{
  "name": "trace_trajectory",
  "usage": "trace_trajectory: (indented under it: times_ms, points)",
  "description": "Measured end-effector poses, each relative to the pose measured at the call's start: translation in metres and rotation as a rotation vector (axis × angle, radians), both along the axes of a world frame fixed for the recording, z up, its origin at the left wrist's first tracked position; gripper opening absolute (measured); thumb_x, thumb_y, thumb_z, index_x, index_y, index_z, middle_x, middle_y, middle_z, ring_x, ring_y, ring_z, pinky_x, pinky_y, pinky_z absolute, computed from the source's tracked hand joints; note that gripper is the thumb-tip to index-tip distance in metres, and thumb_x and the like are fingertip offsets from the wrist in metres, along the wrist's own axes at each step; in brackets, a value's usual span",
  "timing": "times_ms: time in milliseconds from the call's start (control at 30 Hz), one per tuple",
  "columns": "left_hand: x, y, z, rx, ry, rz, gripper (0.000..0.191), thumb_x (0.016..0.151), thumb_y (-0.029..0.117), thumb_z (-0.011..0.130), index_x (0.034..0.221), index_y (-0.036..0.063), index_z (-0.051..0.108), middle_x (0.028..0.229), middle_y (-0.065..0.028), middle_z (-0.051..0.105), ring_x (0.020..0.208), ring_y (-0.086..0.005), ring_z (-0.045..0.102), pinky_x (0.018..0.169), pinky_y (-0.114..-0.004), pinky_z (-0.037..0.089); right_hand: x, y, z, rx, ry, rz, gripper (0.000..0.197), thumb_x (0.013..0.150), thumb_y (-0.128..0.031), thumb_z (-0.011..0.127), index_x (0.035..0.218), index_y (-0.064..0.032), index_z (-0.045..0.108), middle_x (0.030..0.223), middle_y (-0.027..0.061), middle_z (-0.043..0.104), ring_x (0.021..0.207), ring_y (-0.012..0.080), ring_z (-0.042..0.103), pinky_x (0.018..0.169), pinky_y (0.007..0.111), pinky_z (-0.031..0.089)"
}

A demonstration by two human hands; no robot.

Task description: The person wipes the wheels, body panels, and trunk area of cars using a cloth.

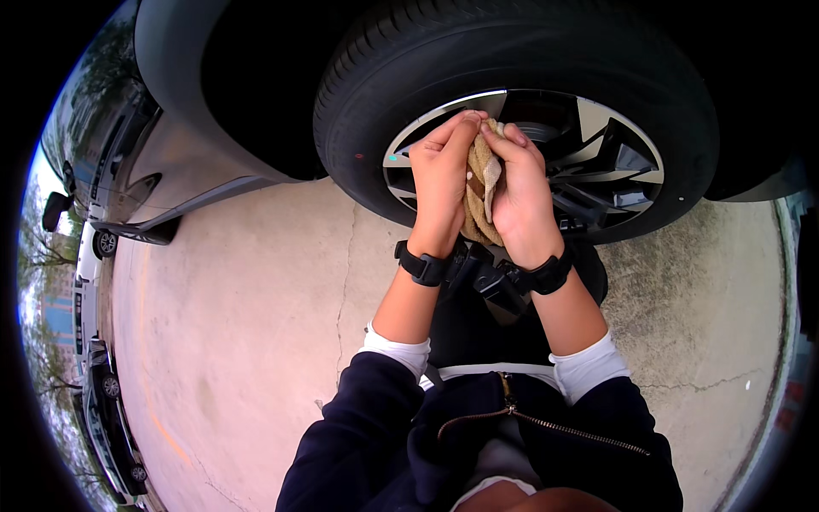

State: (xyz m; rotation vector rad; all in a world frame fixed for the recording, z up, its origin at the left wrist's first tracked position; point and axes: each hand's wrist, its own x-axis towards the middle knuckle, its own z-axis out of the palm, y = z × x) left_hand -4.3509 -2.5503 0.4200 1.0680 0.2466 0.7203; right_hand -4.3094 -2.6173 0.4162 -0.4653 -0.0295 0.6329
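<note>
Between my two hands is a bunched tan and whitish cloth [481, 192], its lower folds hanging toward my wrists. My left hand [443, 169] pinches its top edge between thumb and fingers. From the other side my right hand [521, 176] grips it, thumb laid along the upper end. Just beyond them stands a car wheel: a black rubber tire [365, 109] around a silver and black alloy rim [592, 121]. Part of the rim's left side and centre is hidden by my hands. Each wrist wears a black strap with a small device.
The car's grey body [173, 64] arches around the wheel on the left. Cracked concrete ground [256, 275] spreads below, with a dark stained patch [665, 269] right of the wheel. Parked vehicles [105, 409] line the far left, beside trees.
</note>
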Motion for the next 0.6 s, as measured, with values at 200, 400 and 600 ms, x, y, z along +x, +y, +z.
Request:
trace_trajectory:
  times_ms: [200,400,600]
  points:
    - [0.005,-0.005,-0.003,0.016,-0.033,-0.043,0.020,0.091,0.007,0.056,0.103,-0.0066,0.065,0.098,-0.0093,0.067,0.085,-0.0117,0.061,0.077,-0.022,0.048,0.009,-0.010,-0.006,0.037,-0.093,0.025,0.030,0.089,-0.001,0.059,0.073,-0.0166,0.039,0.081,-0.0020,0.053,0.081,0.0078,0.055,0.074,0.023,0.047]
    - [-0.006,-0.001,-0.020,0.071,0.069,-0.019,0.030,0.092,0.015,0.060,0.116,-0.0029,0.062,0.100,-0.0040,0.065,0.085,-0.0059,0.058,0.074,-0.019,0.046,0.004,-0.022,-0.033,-0.064,-0.208,-0.071,0.021,0.092,-0.005,0.058,0.082,-0.0135,0.042,0.087,-0.0009,0.054,0.082,0.0065,0.055,0.075,0.022,0.047]
    - [-0.007,0.022,-0.002,0.185,-0.002,0.113,0.024,0.091,0.011,0.062,0.112,-0.0014,0.060,0.090,-0.0017,0.066,0.079,-0.0044,0.057,0.071,-0.018,0.045,0.006,-0.043,-0.044,-0.223,-0.437,-0.300,0.011,0.092,-0.004,0.056,0.098,-0.0064,0.047,0.095,0.0000,0.053,0.088,0.0055,0.052,0.080,0.021,0.044]
